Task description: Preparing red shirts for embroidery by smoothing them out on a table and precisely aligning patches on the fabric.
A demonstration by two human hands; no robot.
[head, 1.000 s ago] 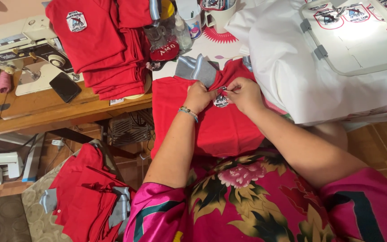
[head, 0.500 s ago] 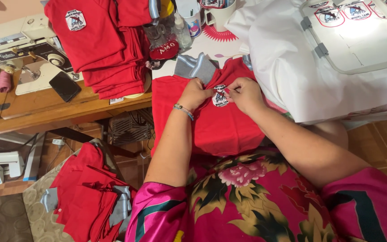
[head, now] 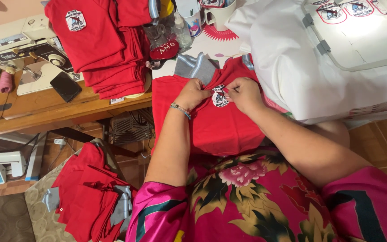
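Under my fingertips (head: pixel 211 91), the red shirt (head: pixel 216 125) is matt knit cloth; its embroidered badge (head: pixel 220 97) looks stitched and slightly glossy. Left of my grip, the table (head: pixel 45 114) is smooth varnished wood, bearing a glossy black phone (head: pixel 65 86)

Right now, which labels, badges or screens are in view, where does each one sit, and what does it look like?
Embroidered badge: on the red shirt, between the left hand and right hand; white shield, red and dark stitching.
Second badge: on the folded red stack, top left; same shield.
Badges in the hoop: white fabric, top right.
Phone: dark screen, wooden table.
Sewing machine plate: pale strip.
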